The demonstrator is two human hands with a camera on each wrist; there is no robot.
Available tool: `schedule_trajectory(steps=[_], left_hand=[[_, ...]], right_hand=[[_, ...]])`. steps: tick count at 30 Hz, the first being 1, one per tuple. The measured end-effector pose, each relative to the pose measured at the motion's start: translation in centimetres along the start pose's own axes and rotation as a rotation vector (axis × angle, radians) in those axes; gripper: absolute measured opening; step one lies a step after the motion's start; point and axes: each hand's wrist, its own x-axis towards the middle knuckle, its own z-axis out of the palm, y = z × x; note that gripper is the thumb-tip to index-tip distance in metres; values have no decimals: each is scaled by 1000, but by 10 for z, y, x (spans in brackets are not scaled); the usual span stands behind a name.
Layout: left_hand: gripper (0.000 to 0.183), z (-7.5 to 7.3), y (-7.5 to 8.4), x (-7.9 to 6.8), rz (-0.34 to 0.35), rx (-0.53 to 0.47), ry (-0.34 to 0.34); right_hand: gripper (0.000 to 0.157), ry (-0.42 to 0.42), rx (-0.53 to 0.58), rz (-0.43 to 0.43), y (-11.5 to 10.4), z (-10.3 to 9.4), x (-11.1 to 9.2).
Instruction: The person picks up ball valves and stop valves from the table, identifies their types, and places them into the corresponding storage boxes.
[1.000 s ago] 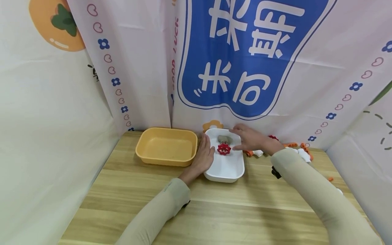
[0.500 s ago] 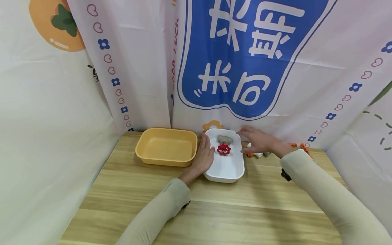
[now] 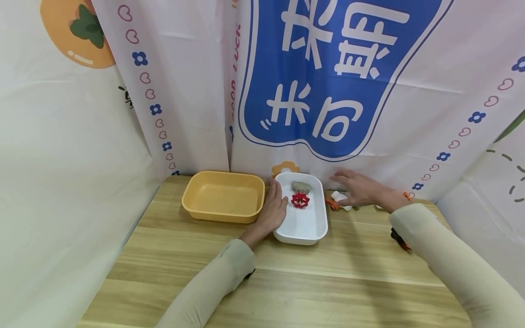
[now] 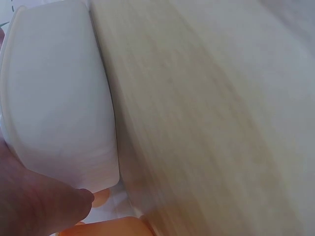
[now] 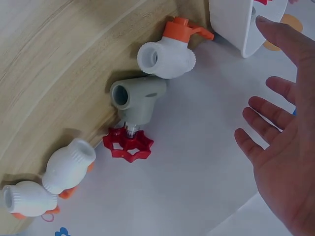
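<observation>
In the head view a white plastic box (image 3: pixel 303 228) stands near the back wall. It holds a grey valve with a red handwheel (image 3: pixel 300 199). My left hand (image 3: pixel 272 210) rests along the box's left side with straight fingers; its thumb (image 4: pixel 44 201) shows against the box in the left wrist view. Just right of the box hovers my right hand (image 3: pixel 361 189), fingers spread and holding nothing. Nearest to it are a white ball valve with an orange handle (image 5: pixel 167 58) and a second grey valve with a red handwheel (image 5: pixel 140 98).
Beside my left hand stands a yellow plastic box (image 3: pixel 223 200). Two more white ball valves (image 5: pixel 69 166) lie further along the wall, partly hidden by my right arm in the head view. A printed cloth (image 3: pixel 197 114) hangs behind the wooden table (image 3: pixel 287 282).
My right hand has moved right, away from the white box's far right rim, to above the loose valves. My left hand and both boxes have stayed put.
</observation>
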Motion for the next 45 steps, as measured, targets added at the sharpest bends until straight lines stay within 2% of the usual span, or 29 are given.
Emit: schedule_trajectory(steps=[7,18,27,36,45], left_hand=[[70,-1,0,2,5,2,2],[70,0,-1,0,-1,-6,0],[69,0,-2,0,6,-10,3],[69,0,-1,-1,5,-1,5],[68,1,-2,0,2,-2,4]], right_hand=[[82,-2,1,37,9,-4,-14],[83,-22,6,79,23,1,-31],[82,-66,62,137,42,14,-34],[87,-52,97,119,54,32,-39],[92,-57,105,128,64,48,-34]])
